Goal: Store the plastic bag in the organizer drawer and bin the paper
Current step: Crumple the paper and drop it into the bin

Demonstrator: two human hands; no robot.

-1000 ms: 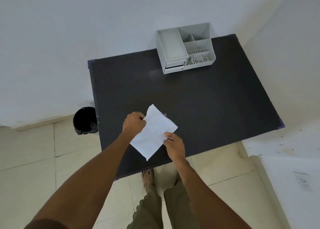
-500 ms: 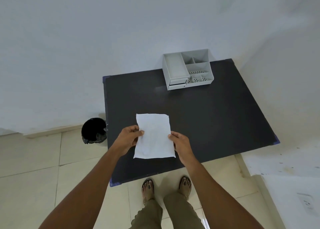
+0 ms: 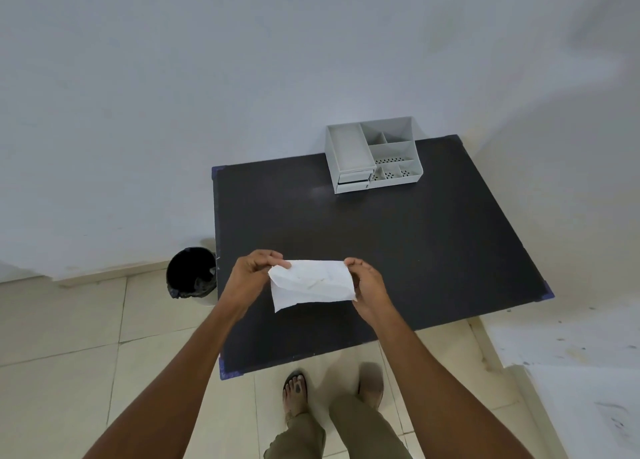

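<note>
Dark table (image 3: 415, 250) below, organizer (image 3: 374, 157) at far edge, bin (image 3: 190, 273) on floor to the left; paper (image 3: 311, 282) pinched by left hand (image 3: 251, 276) and right hand (image 3: 369, 285); best folding small, gripping firmly, before dropping in bin

The white paper (image 3: 311, 283) is folded over into a wide, creased strip, held level above the near part of the dark worktop (image 3: 398, 250). The grey organizer (image 3: 374, 155) stands at the worktop's far edge, its two small drawers (image 3: 354, 180) closed. The black-lined bin (image 3: 192, 273) stands open on the floor just beside the worktop's left edge.
</note>
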